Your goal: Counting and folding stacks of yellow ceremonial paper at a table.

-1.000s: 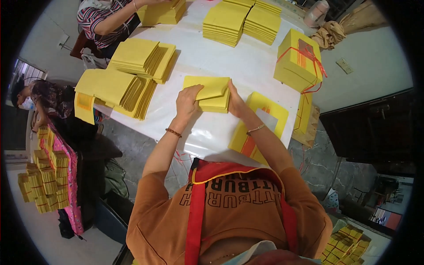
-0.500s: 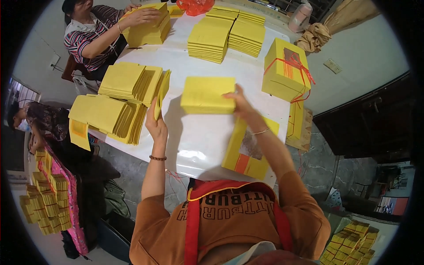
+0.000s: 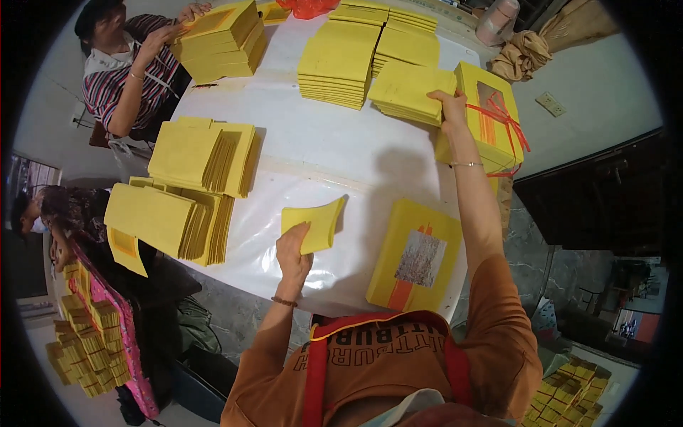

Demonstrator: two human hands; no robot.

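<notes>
My left hand (image 3: 293, 255) grips a folded yellow paper packet (image 3: 316, 222) just above the near part of the table, its far corner curling upward. With my arm stretched far to the right, my right hand (image 3: 451, 112) clasps the right end of a stack of yellow paper packets (image 3: 409, 89). This stack is beside the piled yellow packets (image 3: 334, 60) at the back and next to a yellow box tied with red ribbon (image 3: 487, 121). Near my right forearm lies a flat yellow packet with a grey picture and orange strip (image 3: 416, 260).
Folded yellow packets (image 3: 186, 153) stand in two groups along the left edge of the white table (image 3: 302, 142). At the far left a person (image 3: 124, 78) handles a yellow stack (image 3: 220, 53). Tied yellow bundles (image 3: 92, 338) are piled lower left, others (image 3: 569, 391) lower right.
The stack in my right hand has moved from mid-table to the far right. My left hand has come nearer and rightward with its packet, away from the left-hand groups.
</notes>
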